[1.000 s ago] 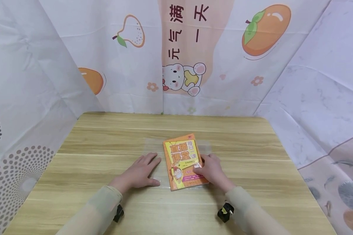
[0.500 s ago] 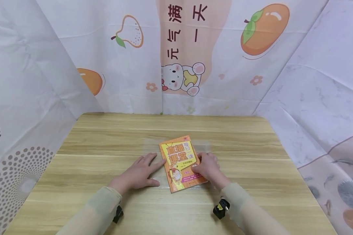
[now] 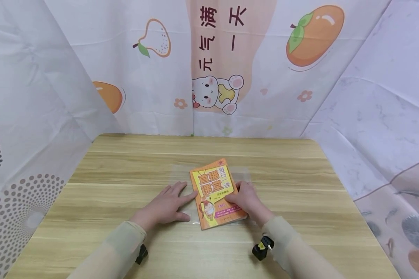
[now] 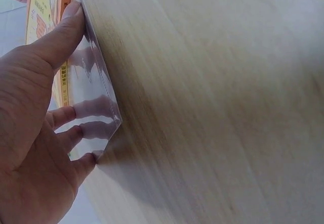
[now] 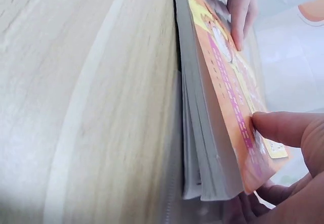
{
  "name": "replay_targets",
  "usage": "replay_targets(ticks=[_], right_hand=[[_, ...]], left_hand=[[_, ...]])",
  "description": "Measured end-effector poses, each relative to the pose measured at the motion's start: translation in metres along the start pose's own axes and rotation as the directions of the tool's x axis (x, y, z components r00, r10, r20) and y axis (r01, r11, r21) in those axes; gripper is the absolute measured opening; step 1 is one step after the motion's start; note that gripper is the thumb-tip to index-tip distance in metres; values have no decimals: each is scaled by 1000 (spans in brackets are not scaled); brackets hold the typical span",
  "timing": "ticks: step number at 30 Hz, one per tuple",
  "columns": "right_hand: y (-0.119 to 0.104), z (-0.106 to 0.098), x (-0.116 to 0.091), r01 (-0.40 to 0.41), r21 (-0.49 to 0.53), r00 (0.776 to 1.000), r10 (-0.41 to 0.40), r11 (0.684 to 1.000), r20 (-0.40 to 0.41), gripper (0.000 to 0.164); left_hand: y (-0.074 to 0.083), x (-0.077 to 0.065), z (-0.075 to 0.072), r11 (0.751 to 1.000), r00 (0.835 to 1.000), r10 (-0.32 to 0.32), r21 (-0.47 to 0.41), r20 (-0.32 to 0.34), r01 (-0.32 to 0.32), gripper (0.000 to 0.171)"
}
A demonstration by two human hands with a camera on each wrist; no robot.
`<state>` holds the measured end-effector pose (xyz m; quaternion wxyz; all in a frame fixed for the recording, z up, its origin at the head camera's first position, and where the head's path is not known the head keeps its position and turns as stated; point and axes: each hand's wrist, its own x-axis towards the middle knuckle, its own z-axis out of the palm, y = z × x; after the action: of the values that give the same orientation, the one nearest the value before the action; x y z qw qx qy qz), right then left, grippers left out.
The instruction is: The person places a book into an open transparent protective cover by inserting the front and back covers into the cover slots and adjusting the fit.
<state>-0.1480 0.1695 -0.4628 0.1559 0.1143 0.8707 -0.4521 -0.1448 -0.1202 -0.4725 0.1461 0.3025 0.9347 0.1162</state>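
Note:
An orange and yellow paperback book (image 3: 213,182) lies tilted on a clear plastic sheet (image 3: 180,173) in the middle of the table. My right hand (image 3: 246,199) grips its right side, thumb on the cover and fingers curled at the edge. In the right wrist view the thumb presses the cover, while the pages (image 5: 202,138) fan apart a little at the lower edge. With fingers spread, my left hand (image 3: 165,205) rests on the plastic left of the book, the index fingertip at its spine. The left wrist view shows the fingers on the shiny plastic film (image 4: 93,100).
The wood-grain table (image 3: 286,166) extends around the book on all sides. Behind it hangs a white curtain (image 3: 132,97) printed with fruit and a cartoon. A black wrist camera (image 3: 142,254) sits under each forearm.
The right hand has shifted the book slightly left and turned it a little counterclockwise. My left index finger has extended to the book's spine.

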Motion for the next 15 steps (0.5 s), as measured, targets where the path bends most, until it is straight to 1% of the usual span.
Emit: replay_targets(ticks=[3, 6, 8, 12, 15], right_hand=[[-3, 0, -3, 3, 72, 999, -5, 997, 34, 40], [-6, 0, -5, 4, 91, 999, -8, 996, 51, 38], [-7, 0, -6, 4, 72, 999, -8, 997, 46, 38], [-12, 0, -7, 13, -25, 1000, -13, 1000, 8, 38], [-16, 0, -9, 21, -74, 1000, -22, 997, -8, 39]], left_hand=[[1, 0, 0, 1000, 1000, -7, -1, 4, 7, 81], [2, -1, -1, 1000, 1000, -13, -7, 5, 13, 81], [2, -1, -1, 1000, 1000, -16, -9, 6, 16, 82], [2, -1, -2, 1000, 1000, -14, -10, 4, 14, 82], [2, 0, -2, 1000, 1000, -15, -5, 2, 15, 81]])
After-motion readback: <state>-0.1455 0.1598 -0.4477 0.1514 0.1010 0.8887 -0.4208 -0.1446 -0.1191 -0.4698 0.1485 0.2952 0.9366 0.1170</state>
